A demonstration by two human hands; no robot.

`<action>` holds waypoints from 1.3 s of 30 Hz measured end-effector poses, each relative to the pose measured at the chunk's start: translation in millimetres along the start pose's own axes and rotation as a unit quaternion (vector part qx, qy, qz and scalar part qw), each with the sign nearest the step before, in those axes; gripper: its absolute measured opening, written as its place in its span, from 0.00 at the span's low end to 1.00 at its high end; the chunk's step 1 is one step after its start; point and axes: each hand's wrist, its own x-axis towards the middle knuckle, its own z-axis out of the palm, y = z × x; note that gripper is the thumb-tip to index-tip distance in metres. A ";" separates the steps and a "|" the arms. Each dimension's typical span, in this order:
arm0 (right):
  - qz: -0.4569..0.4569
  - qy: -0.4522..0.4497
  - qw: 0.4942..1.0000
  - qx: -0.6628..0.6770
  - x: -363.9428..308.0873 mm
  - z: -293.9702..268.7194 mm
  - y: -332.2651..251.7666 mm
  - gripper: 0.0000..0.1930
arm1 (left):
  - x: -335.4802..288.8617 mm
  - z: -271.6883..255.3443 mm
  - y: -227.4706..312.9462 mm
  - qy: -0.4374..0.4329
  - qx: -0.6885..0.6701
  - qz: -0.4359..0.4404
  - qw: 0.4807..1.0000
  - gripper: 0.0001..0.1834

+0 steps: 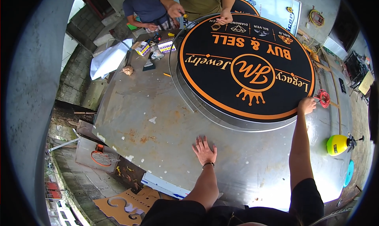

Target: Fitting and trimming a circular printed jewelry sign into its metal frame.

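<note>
My left hand lies flat on the bare metal tabletop, fingers spread, holding nothing. At the near right rim of a large round black sign with an orange border, my right hand is closed, its fingers bent. A coil of red wire lies just beyond those fingertips; whether they pinch its end or the sign's edge is hidden. The sign rests on the table inside a wider clear rim, its orange and white lettering upside down to me.
Across the table a person in an olive shirt has both hands over the sign's far edge. Another person in blue stands beside them. Small boxes and a scraper lie far left. A yellow sprayer stands at right.
</note>
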 end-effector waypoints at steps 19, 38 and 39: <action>0.003 -0.005 1.000 -0.003 1.9 0.2 -0.8 0.15 | -0.1 0.3 1.2 -0.002 -0.004 -0.007 1.000 0.35; -0.011 0.009 1.000 -0.023 6.8 10.8 3.8 0.17 | 0.3 -1.4 1.3 -0.007 0.003 -0.009 1.000 0.34; -0.011 0.015 1.000 -0.023 6.6 11.9 4.2 0.18 | 0.2 -0.9 1.1 -0.005 0.001 -0.009 1.000 0.34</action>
